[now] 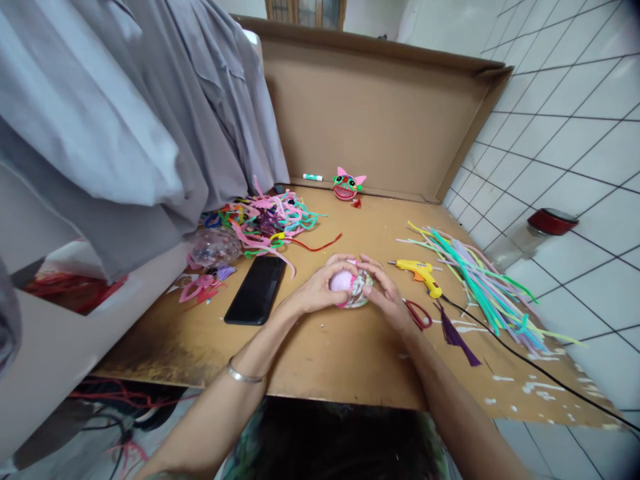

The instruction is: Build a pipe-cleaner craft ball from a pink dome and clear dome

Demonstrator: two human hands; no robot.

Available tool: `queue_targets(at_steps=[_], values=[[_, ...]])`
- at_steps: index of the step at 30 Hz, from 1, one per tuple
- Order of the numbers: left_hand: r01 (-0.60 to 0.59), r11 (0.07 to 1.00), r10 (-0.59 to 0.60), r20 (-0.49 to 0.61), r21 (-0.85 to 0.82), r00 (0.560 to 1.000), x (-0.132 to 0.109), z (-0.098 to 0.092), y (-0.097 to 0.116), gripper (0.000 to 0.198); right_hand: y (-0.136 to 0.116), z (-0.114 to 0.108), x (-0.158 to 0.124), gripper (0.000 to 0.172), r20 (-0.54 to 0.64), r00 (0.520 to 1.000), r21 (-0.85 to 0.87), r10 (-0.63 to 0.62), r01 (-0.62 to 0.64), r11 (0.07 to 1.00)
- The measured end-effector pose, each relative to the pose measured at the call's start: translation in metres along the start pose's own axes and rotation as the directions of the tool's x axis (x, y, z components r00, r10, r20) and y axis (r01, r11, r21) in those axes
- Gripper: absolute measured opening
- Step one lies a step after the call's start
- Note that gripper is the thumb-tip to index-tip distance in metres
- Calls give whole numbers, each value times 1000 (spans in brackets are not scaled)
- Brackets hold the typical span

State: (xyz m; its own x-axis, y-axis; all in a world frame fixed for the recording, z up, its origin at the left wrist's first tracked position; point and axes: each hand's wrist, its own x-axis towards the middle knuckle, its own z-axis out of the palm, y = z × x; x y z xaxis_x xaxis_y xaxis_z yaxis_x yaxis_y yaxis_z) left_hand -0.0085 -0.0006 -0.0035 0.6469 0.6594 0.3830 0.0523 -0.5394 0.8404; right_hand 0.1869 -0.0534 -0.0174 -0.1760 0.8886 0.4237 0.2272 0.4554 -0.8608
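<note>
Between my two hands is a small rounded craft piece point(359, 292), with lilac ribbing on its left part, a bright pink band and a mottled white-green part on the right. My left hand point(318, 288) curls around its left side, thumb on the front. From the right, my right hand point(389, 297) closes on it with the thumb on the mottled part. Red-handled scissors point(419, 315) lie just beside my right wrist, partly hidden by it. Farther right rests a yellow glue gun point(421, 275) with a black cord. A black phone point(256, 291) lies flat left of my left hand.
A tangled heap of colourful pipe cleaners point(280, 217) covers the back left. Straight pipe cleaners point(465, 273) lie at right, near a purple tassel point(456, 335) and a red-lidded jar point(533, 233). A pink-eared animal-face craft point(347, 185) and glue stick point(313, 177) sit by the cardboard wall point(360, 113).
</note>
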Motion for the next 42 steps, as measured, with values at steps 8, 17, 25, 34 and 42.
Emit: queue_targets(at_steps=[8,17,25,34,42], values=[[-15,1000,15,-8,-4,1000,0,4,-1,39,-2,4,3,27,-122,992,46,34,-29,999],[13,999,-13,-9,-37,1000,-1,2,-5,41,0,7,6,25,-280,955,78,102,-83,994],[30,999,-28,34,-39,999,-3,1,1,41,-3,6,5,19,-298,944,157,144,-101,982],[13,997,-11,38,-70,999,-2,3,4,39,-5,3,3,18,-281,947,87,155,-136,987],[78,989,-84,-35,-129,996,-3,9,1,52,-9,4,3,27,-291,925,99,244,-224,970]])
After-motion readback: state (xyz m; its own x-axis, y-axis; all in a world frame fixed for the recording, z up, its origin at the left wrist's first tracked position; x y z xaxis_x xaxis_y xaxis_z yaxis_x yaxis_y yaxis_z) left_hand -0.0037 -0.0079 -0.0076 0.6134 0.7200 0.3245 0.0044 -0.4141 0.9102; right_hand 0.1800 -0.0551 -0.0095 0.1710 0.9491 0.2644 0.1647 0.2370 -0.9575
